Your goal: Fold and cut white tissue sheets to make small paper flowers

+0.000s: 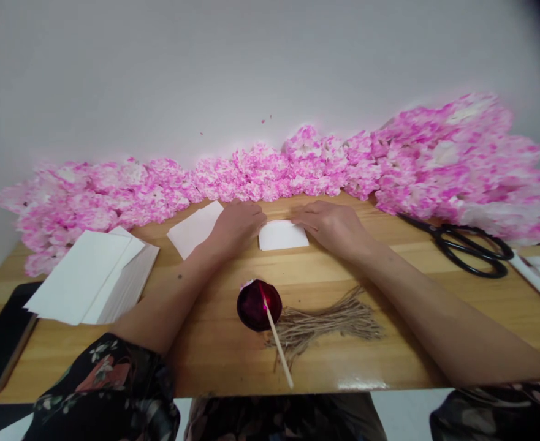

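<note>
A small white piece of folded paper (283,236) lies on the wooden table in front of me. My left hand (241,222) is at its upper left edge, fingers bent and closed on it. My right hand (328,225) pinches its upper right corner with the fingertips. The tips of both hands are partly hidden. Two loose white sheets (196,228) lie just left of my left hand. Nearer to me is a small dark red bowl (254,309) with a wooden stick (279,346) leaning out of it.
A bundle of brown twine (329,321) lies beside the bowl. At left are a stack of white paper (90,275) and a black phone (5,337). Black-handled scissors (474,248) lie at right. Pink and white artificial flowers (260,171) line the back edge along the wall.
</note>
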`<state>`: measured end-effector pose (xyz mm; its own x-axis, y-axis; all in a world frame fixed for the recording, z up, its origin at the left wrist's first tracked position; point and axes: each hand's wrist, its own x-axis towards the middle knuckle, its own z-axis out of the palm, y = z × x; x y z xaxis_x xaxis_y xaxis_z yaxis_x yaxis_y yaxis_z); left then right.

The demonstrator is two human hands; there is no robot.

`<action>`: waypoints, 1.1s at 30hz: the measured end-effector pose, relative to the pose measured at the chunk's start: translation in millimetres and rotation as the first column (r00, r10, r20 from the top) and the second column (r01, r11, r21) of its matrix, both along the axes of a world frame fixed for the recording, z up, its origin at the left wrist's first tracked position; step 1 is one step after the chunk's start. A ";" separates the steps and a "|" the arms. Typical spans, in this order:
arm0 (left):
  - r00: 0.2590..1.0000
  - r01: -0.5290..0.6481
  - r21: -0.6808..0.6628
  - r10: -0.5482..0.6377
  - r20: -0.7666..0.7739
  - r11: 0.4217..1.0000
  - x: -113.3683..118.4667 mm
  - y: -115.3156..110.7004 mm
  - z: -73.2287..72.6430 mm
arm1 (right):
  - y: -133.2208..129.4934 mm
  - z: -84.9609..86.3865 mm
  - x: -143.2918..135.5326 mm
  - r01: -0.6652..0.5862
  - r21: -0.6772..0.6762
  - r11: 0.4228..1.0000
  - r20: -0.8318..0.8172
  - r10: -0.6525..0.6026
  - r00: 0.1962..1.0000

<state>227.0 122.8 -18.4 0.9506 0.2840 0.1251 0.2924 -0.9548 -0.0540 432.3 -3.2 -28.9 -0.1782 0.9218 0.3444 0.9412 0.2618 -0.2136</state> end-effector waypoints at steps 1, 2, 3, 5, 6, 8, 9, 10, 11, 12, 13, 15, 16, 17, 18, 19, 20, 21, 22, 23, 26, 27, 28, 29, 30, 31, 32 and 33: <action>1.000 0.002 0.008 -0.002 -0.014 1.000 0.3 -0.3 1.0 | -0.6 0.5 0.0 -0.003 -0.004 1.000 0.006 0.003 1.000; 1.000 0.006 0.015 -0.005 -0.025 1.000 0.5 -0.6 1.8 | -1.2 1.1 -0.1 -0.006 -0.008 1.000 0.013 0.006 1.000; 0.999 0.007 0.021 -0.006 -0.033 1.000 0.6 -0.9 2.5 | -1.7 1.9 -0.3 -0.009 -0.011 1.000 0.021 0.009 1.000; 0.999 0.013 0.027 -0.012 -0.044 1.000 0.8 -1.3 3.3 | -2.8 3.9 -0.8 -0.013 -0.017 1.000 0.034 0.013 0.999; 0.999 0.016 0.027 -0.015 -0.046 1.000 0.9 -1.5 3.6 | -3.3 5.2 -1.1 -0.013 -0.022 1.000 0.036 0.014 0.999; 0.999 0.021 0.024 -0.020 -0.047 0.999 0.8 -2.1 4.6 | -4.2 8.0 -1.9 -0.013 -0.034 0.999 0.032 0.014 0.999; 0.999 0.024 0.022 -0.023 -0.049 0.999 0.8 -2.5 5.3 | -4.6 9.4 -2.3 -0.013 -0.043 0.999 0.027 0.014 1.000; 0.998 0.026 0.019 -0.025 -0.051 0.999 0.6 -2.8 6.0 | -4.9 10.8 -2.6 -0.012 -0.051 0.999 0.020 0.013 1.000; 0.998 0.025 0.014 -0.025 -0.054 1.000 0.5 -3.1 6.8 | -5.2 12.1 -2.9 -0.013 -0.057 0.998 0.014 0.013 1.000; 0.998 0.023 0.006 -0.023 -0.057 1.000 0.2 -3.3 7.4 | -5.4 13.1 -3.2 -0.013 -0.062 0.998 0.010 0.013 1.000; 0.998 0.018 -0.006 -0.019 -0.057 1.000 -0.1 -3.4 7.8 | -5.4 13.8 -3.4 -0.012 -0.066 0.998 0.008 0.013 1.000; 0.999 0.003 -0.042 -0.005 -0.044 0.999 -0.7 -3.2 7.8 | -5.5 14.5 -3.8 -0.010 -0.073 0.997 0.019 0.011 1.000; 0.999 -0.003 -0.063 0.001 -0.036 0.998 -1.0 -2.9 7.3 | -5.4 14.5 -4.2 -0.008 -0.077 0.997 0.032 0.011 0.999; 1.000 -0.010 -0.081 0.007 -0.029 0.997 -1.2 -2.7 6.6 | -5.5 14.6 -4.7 -0.003 -0.081 0.997 0.047 0.007 0.999; 1.000 -0.019 -0.096 0.017 -0.023 0.995 -1.4 -2.4 5.8 | -5.6 14.6 -5.4 0.006 -0.083 0.997 0.063 0.000 0.998; 0.999 -0.027 -0.106 0.025 -0.021 0.994 -1.5 -2.3 4.8 | -5.8 14.7 -6.1 0.015 -0.085 0.996 0.079 -0.009 0.997; 0.999 -0.034 -0.110 0.032 -0.022 0.993 -1.4 -2.3 3.7 | -6.1 14.9 -7.0 0.026 -0.086 0.996 0.093 -0.018 0.996; 0.999 -0.041 -0.108 0.039 -0.024 0.993 -1.2 -2.4 2.6 | -6.5 15.2 -7.8 0.036 -0.086 0.996 0.103 -0.027 0.994; 0.999 -0.047 -0.102 0.045 -0.026 0.994 -0.9 -2.6 1.6 | -6.9 15.6 -8.5 0.042 -0.086 0.995 0.109 -0.033 0.993; 0.998 -0.052 -0.093 0.050 -0.025 0.994 -0.5 -3.0 0.6 | -7.3 15.8 -9.0 0.044 -0.086 0.995 0.113 -0.034 0.993; 0.998 -0.056 -0.066 0.056 -0.008 0.996 0.9 -3.8 -2.4 | -8.2 15.3 -9.0 0.030 -0.084 0.996 0.115 -0.020 0.993; 0.998 -0.056 -0.062 0.056 0.000 0.996 1.3 -3.9 -3.5 | -8.2 14.5 -8.5 0.023 -0.082 0.996 0.115 -0.014 0.993; 0.998 -0.054 -0.060 0.055 0.008 0.997 1.6 -3.7 -4.7 | -8.0 13.4 -7.8 0.018 -0.079 0.997 0.115 -0.009 0.993; 0.998 -0.051 -0.059 0.052 0.017 0.997 1.8 -3.3 -5.9 | -7.6 11.9 -6.9 0.013 -0.074 0.997 0.114 -0.005 0.993; 0.998 -0.046 -0.060 0.048 0.030 0.997 1.8 -2.8 -7.2 | -6.9 10.2 -5.9 0.009 -0.068 0.998 0.111 -0.002 0.994; 0.998 -0.041 -0.064 0.044 0.048 0.997 1.6 -2.2 -8.6 | -6.0 8.4 -4.7 0.007 -0.060 0.998 0.106 0.000 0.994; 0.997 -0.036 -0.072 0.041 0.070 0.997 1.2 -1.6 -9.8 | -4.9 6.5 -3.4 0.007 -0.049 0.999 0.101 -0.002 0.995; 0.995 -0.033 -0.088 0.042 0.095 0.996 0.7 -1.0 -10.8 | -3.6 4.6 -2.0 0.006 -0.038 0.999 0.097 -0.003 0.995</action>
<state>227.7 121.8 -29.1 0.9238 0.3329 0.1894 0.3278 -0.9429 0.0584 430.3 -6.8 -24.3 -0.2048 0.9348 0.2902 0.9590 0.2509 -0.1316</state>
